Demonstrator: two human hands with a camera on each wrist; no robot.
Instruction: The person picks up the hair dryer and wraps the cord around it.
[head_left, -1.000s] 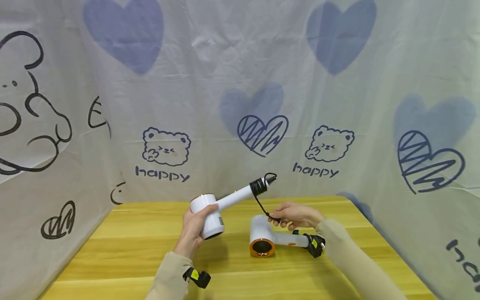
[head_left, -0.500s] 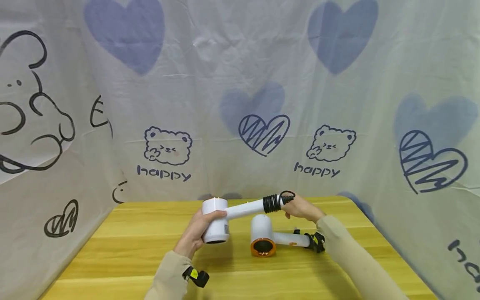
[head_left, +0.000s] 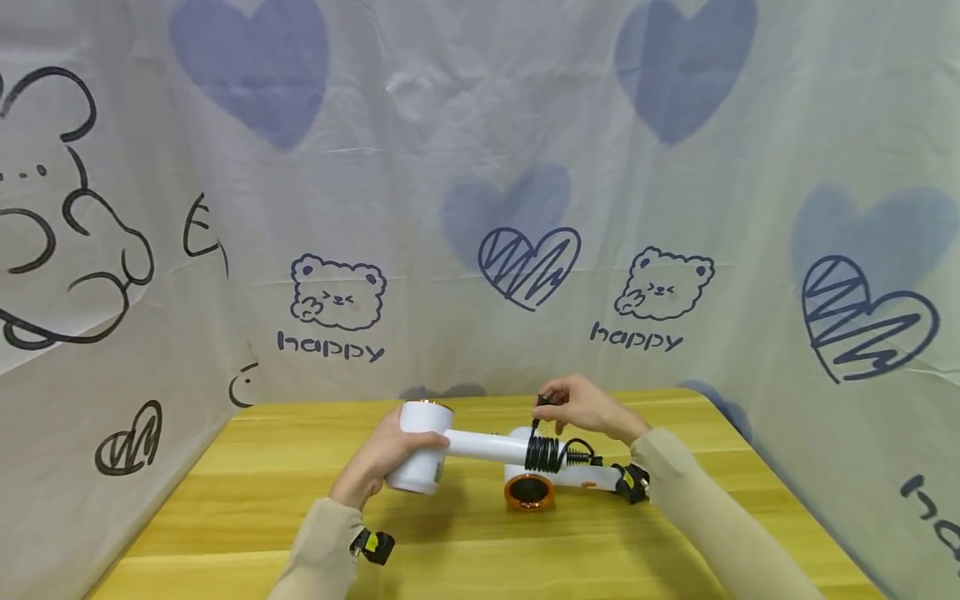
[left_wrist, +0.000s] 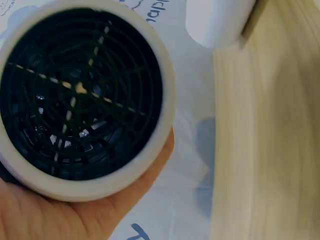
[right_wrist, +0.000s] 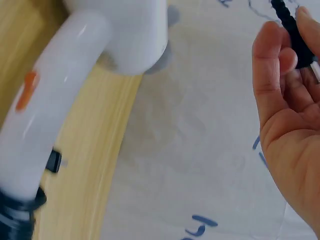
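Note:
My left hand [head_left: 386, 454] grips the head of a white hair dryer [head_left: 423, 454], held above the table with its handle pointing right. In the left wrist view, the dark round grille [left_wrist: 80, 95] of this dryer faces the camera. A black cord [head_left: 543, 454] is coiled round the handle near its end. Above the coil, my right hand [head_left: 588, 408] pinches the black plug [head_left: 545, 402], with a short length of cord running down from it. A second white hair dryer [head_left: 529, 492], with an orange ring, lies on the table behind and partly hidden by the held one.
The yellow wood-grain table [head_left: 247, 483] has a white printed cloth [head_left: 450, 350] hanging behind it and at both sides. Black cord [right_wrist: 17, 215] is bundled at the handle end of the lying dryer.
The held dryer's handle has swung down from an upward tilt to nearly level. My right hand has carried the plug from below the handle, behind its end, to above the coil.

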